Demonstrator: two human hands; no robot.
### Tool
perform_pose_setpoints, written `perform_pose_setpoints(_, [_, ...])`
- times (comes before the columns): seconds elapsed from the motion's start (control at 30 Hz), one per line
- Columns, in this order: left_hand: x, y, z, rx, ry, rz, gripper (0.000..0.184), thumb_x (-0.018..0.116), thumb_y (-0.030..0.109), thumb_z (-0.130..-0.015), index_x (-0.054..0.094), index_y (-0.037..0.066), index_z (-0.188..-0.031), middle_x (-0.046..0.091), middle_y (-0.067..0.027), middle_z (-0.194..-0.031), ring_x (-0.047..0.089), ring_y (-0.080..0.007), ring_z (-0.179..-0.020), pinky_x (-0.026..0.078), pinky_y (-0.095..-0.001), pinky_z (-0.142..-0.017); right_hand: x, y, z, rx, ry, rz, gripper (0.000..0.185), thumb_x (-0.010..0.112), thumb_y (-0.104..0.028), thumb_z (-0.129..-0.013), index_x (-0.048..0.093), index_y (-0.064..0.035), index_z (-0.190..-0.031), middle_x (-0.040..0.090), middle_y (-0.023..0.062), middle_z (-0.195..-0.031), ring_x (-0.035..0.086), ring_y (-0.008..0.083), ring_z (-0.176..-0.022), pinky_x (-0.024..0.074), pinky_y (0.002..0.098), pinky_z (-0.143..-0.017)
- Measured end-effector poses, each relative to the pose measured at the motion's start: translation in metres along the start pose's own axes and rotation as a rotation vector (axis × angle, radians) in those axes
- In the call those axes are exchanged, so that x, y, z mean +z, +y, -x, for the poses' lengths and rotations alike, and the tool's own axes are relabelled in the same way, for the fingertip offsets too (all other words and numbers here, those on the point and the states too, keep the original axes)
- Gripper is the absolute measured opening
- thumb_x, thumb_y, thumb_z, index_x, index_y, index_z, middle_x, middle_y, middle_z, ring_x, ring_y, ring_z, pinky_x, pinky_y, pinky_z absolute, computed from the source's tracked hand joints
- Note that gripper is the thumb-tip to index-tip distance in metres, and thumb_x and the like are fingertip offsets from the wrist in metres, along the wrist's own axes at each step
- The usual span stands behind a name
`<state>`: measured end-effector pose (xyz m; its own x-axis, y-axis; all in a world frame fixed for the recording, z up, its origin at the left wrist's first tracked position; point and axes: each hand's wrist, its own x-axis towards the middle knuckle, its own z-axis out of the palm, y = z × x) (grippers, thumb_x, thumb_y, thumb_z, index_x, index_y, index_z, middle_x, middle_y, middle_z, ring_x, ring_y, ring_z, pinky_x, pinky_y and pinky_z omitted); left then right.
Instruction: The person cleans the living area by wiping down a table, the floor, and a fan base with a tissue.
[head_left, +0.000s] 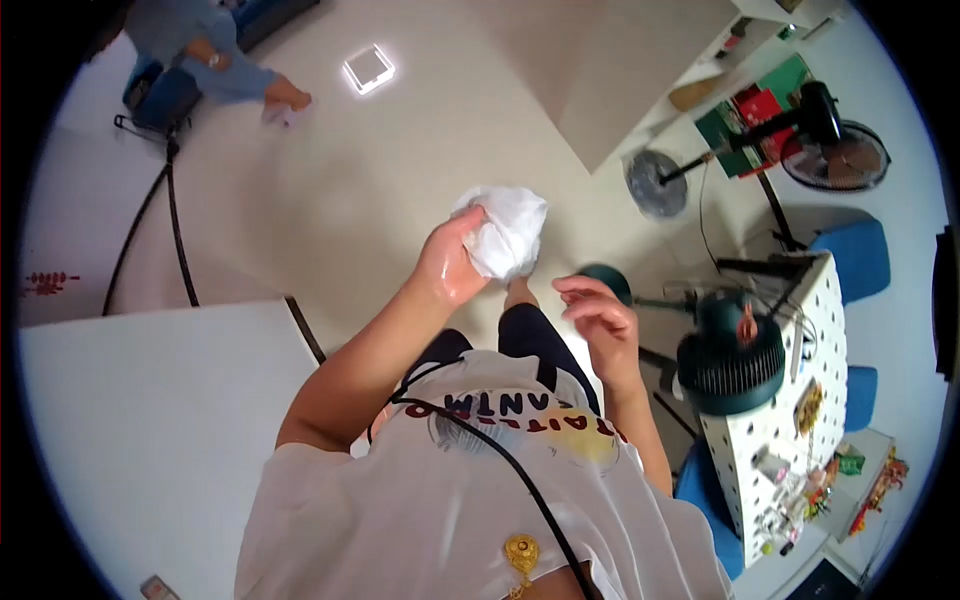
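Observation:
In front of my body, over the floor, my left hand [452,262] grips a crumpled white cloth [508,230]. The cloth is bunched up, and its upper part spreads past my fingers; most of those fingers are hidden behind it. Wet shine shows on my left palm and wrist. To the right of the cloth and apart from it is my right hand [604,318]. Its fingers are loosely bent and spread, with nothing in them.
A white tabletop [170,430] lies at left. On the right stand a dark green fan [732,355], a perforated white table [735,450] with small items, and blue chairs [850,258]. Another fan [835,155] is beyond. A seated person [205,50] is at upper left.

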<state>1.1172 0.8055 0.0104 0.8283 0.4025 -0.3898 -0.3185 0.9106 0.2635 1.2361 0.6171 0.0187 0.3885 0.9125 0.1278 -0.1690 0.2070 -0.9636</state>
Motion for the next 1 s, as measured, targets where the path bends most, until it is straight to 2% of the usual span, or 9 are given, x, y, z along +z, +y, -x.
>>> perform_pose_setpoints(0.03, [0.008,0.015,-0.017,0.017,-0.001,-0.051,0.039,0.040,0.020,-0.091,0.041,-0.002,-0.123,0.050,-0.0147,-0.122,0.049,-0.0266,-0.111,0.038,-0.0386,-0.095,-0.010,0.013,-0.030,-0.030,0.028,-0.126,0.019,0.051,0.001,-0.077,0.059,-0.0008,-0.095,0.055,0.0123,-0.111,0.051,0.0211,-0.103,0.0395,0.0310,-0.088])
perform_pose_setpoints(0.1, [0.022,0.045,-0.050,0.059,-0.002,-0.123,0.040,0.040,0.021,-0.090,0.041,-0.002,-0.124,0.049,-0.0147,-0.122,0.049,-0.0264,-0.112,0.037,-0.0389,-0.096,-0.023,0.021,-0.092,0.228,0.183,-0.343,0.033,0.053,-0.007,-0.082,0.051,-0.0047,-0.114,0.051,0.0089,-0.117,0.049,0.0196,-0.104,0.0400,0.0308,-0.087])
perform_pose_setpoints(0.17, [0.031,0.079,-0.082,0.016,-0.025,-0.210,0.041,0.043,0.023,-0.090,0.041,-0.001,-0.123,0.050,-0.0141,-0.122,0.049,-0.0262,-0.112,0.038,-0.0390,-0.095,-0.033,0.035,-0.161,0.296,0.059,-0.282,0.054,0.058,-0.014,-0.081,0.036,-0.0066,-0.130,0.042,0.0069,-0.125,0.047,0.0168,-0.105,0.0406,0.0316,-0.086])
perform_pose_setpoints(0.37, [0.056,0.157,-0.157,0.143,0.110,-0.333,0.034,0.057,0.017,-0.083,0.048,0.003,-0.113,0.056,-0.0091,-0.108,0.056,-0.0217,-0.098,0.044,-0.0348,-0.087,-0.024,0.056,-0.335,0.577,-0.231,-0.243,0.045,0.060,-0.011,-0.079,0.043,-0.0033,-0.120,0.054,0.0066,-0.106,0.052,0.0138,-0.091,0.0442,0.0291,-0.079])
perform_pose_setpoints(0.5, [0.029,0.205,-0.222,0.314,0.387,-0.528,0.038,0.063,0.008,-0.079,0.046,0.007,-0.114,0.055,-0.0064,-0.105,0.055,-0.0191,-0.097,0.046,-0.0351,-0.085,-0.019,0.077,-0.442,0.631,-0.242,-0.078,0.031,0.058,-0.007,-0.079,0.051,-0.0008,-0.109,0.058,0.0019,-0.084,0.053,0.0084,-0.069,0.0438,0.0226,-0.057])
perform_pose_setpoints(0.63, [0.028,0.277,-0.277,0.212,0.432,-0.481,0.046,0.062,0.018,-0.082,0.038,0.008,-0.121,0.047,-0.0084,-0.117,0.050,-0.0211,-0.105,0.045,-0.0359,-0.087,0.003,0.108,-0.543,0.724,-0.235,-0.189,0.030,0.054,-0.006,-0.081,0.049,-0.0020,-0.111,0.058,0.0050,-0.094,0.057,0.0124,-0.079,0.0467,0.0250,-0.064])
perform_pose_setpoints(0.73, [0.024,0.343,-0.331,0.151,0.425,-0.446,0.050,0.059,0.023,-0.085,0.033,0.011,-0.126,0.039,-0.0097,-0.124,0.047,-0.0231,-0.109,0.045,-0.0389,-0.087,-0.001,0.130,-0.624,0.849,-0.171,-0.340,0.034,0.050,-0.008,-0.084,0.043,-0.0031,-0.117,0.054,0.0104,-0.108,0.056,0.0219,-0.095,0.0487,0.0349,-0.079])
perform_pose_setpoints(0.9, [0.038,0.450,-0.424,-0.007,0.273,-0.412,0.063,0.061,0.029,-0.083,0.025,0.015,-0.133,0.033,-0.0120,-0.129,0.041,-0.0277,-0.117,0.042,-0.0438,-0.091,-0.022,0.142,-0.743,0.823,0.026,-0.576,0.034,0.046,-0.011,-0.088,0.041,-0.0053,-0.121,0.052,0.0092,-0.115,0.053,0.0249,-0.105,0.0452,0.0407,-0.088])
perform_pose_setpoints(1.0, [0.071,0.509,-0.485,-0.098,0.201,-0.649,0.070,0.062,0.025,-0.083,0.017,0.019,-0.137,0.033,-0.0138,-0.129,0.037,-0.0258,-0.119,0.043,-0.0413,-0.091,-0.035,0.145,-0.810,0.729,0.211,-0.732,0.034,0.042,-0.017,-0.091,0.040,-0.0074,-0.123,0.050,0.0090,-0.119,0.050,0.0245,-0.110,0.0440,0.0412,-0.089])
